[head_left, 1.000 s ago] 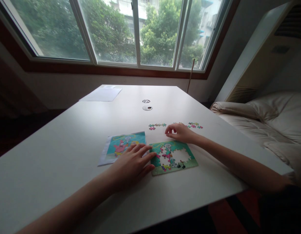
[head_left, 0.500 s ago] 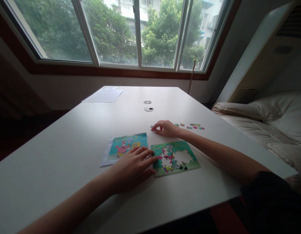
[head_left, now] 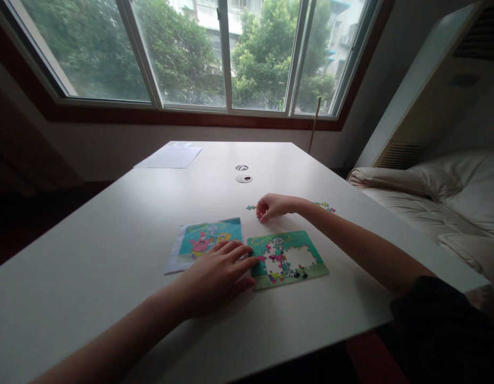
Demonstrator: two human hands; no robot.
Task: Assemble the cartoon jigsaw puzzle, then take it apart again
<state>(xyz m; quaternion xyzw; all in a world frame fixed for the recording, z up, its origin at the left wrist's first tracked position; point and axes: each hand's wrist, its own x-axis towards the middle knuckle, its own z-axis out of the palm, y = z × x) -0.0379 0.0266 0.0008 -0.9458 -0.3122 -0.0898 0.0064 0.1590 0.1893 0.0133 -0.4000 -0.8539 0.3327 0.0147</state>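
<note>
A cartoon jigsaw puzzle (head_left: 290,242) with gaps in its middle lies flat on the white table. My left hand (head_left: 220,266) rests with its fingers stretched out, the fingertips on the puzzle's left edge and the hand over the lower part of the picture sheet (head_left: 199,242). Beyond the puzzle, my right hand (head_left: 273,207) has thumb and fingers pinched together on a small puzzle piece (head_left: 258,216), mostly hidden by the fingers. Another loose piece (head_left: 250,207) lies just left of that hand. More loose pieces (head_left: 325,206) show past the right wrist, partly covered by the forearm.
Farther back on the table (head_left: 151,197) are two round patterned discs, the nearer disc (head_left: 243,179) being larger. White paper (head_left: 170,157) lies at the far left corner. A padded light sofa (head_left: 422,186) stands along the right side, and a window is ahead.
My right hand has come slightly right and nearer to the puzzle, pinching a piece. A loose piece now shows to its left. My left hand has stayed in place.
</note>
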